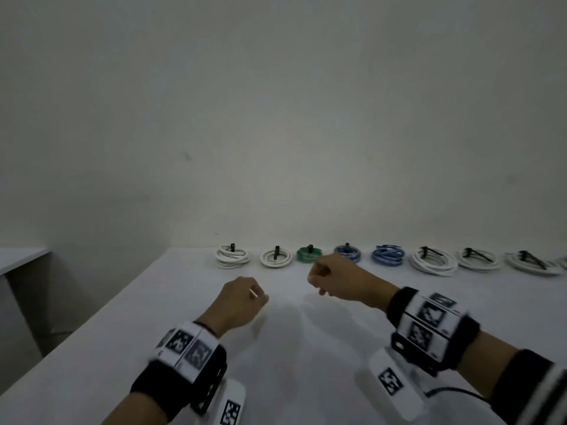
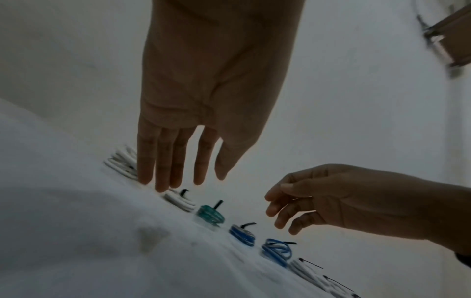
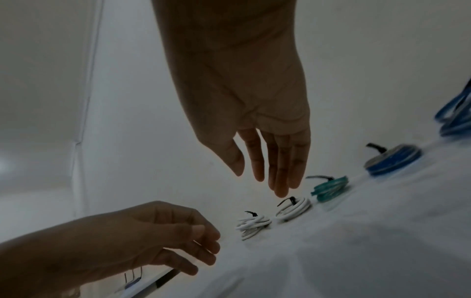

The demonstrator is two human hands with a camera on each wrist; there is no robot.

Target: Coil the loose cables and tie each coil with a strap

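Observation:
Several coiled cables lie in a row along the back of the white table (image 1: 184,317), each tied with a black strap: two white coils (image 1: 232,256) (image 1: 275,259), a green coil (image 1: 309,254), two blue coils (image 1: 348,253) (image 1: 388,256), then more white coils (image 1: 434,261) to the right. My left hand (image 1: 245,296) hovers in front of the white coils, fingers hanging straight (image 2: 163,171), holding nothing. My right hand (image 1: 325,279) hovers before the green coil (image 3: 330,188), fingers relaxed (image 3: 280,171) and holding nothing.
The wall rises directly behind the row of coils. The table's left edge runs diagonally, with a gap and a second white surface (image 1: 21,259) beyond it. Bare tabletop lies between my hands and my body.

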